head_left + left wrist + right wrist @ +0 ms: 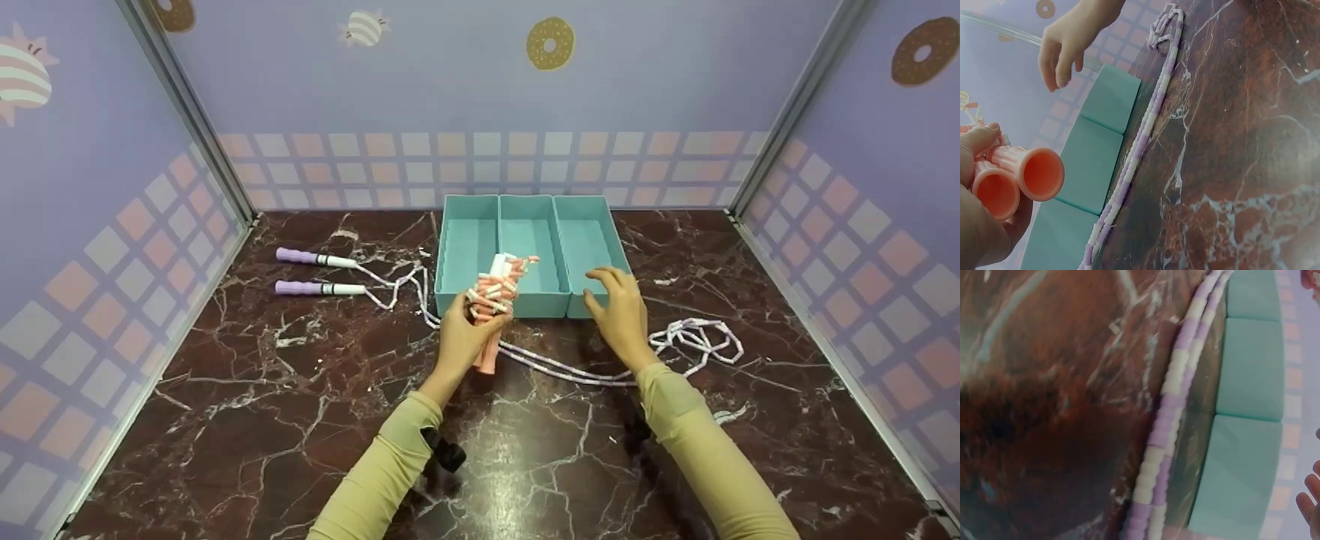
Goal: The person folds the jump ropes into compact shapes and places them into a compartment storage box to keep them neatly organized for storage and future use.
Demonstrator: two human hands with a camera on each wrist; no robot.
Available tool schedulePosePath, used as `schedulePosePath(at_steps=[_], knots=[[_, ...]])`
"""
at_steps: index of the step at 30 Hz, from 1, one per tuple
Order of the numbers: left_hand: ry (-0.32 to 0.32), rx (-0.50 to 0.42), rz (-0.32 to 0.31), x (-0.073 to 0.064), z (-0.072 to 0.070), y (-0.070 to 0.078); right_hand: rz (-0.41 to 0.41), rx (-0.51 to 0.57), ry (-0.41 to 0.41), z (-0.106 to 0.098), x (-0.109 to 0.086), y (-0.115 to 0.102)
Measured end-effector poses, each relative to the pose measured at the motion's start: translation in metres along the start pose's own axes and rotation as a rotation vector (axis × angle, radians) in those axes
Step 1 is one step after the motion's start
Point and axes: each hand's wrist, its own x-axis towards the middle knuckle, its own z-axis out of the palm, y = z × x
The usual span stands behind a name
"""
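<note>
My left hand point(466, 334) grips a bundled orange-and-white beaded jump rope point(495, 294), held in front of the teal three-compartment box point(532, 306). Two orange handles point(1042, 174) stick out of the grip side by side, their hollow ends facing the left wrist camera. Over the front of the box's right compartment hovers my right hand point(621, 311), fingers loosely bent and holding nothing. Only a few of its fingers point(1313, 489) show at the edge of the right wrist view.
A purple-and-white beaded jump rope point(570, 373) runs along the box's front, under both arms. Its two purple handles point(298, 256) lie at the left, and a looped part point(697, 341) lies at the right. Patterned walls point(480, 90) enclose the marble-look table point(360, 442).
</note>
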Motion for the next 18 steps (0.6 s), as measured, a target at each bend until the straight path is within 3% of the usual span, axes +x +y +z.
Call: schedulePosePath(at_steps=[5,13,18], knots=[[-0.011,0.023,-0.016,-0.001,0.0,-0.002,-0.028,-0.052,-0.048,0.005,-0.002,0.007],[-0.022,0.014,-0.033,-0.001,0.0,-0.002,-0.077,-0.159,-0.214,-0.002,0.006,0.015],[-0.029,0.018,-0.046,-0.001,0.001,-0.003,-0.13,-0.199,-0.245,-0.006,0.011,0.015]])
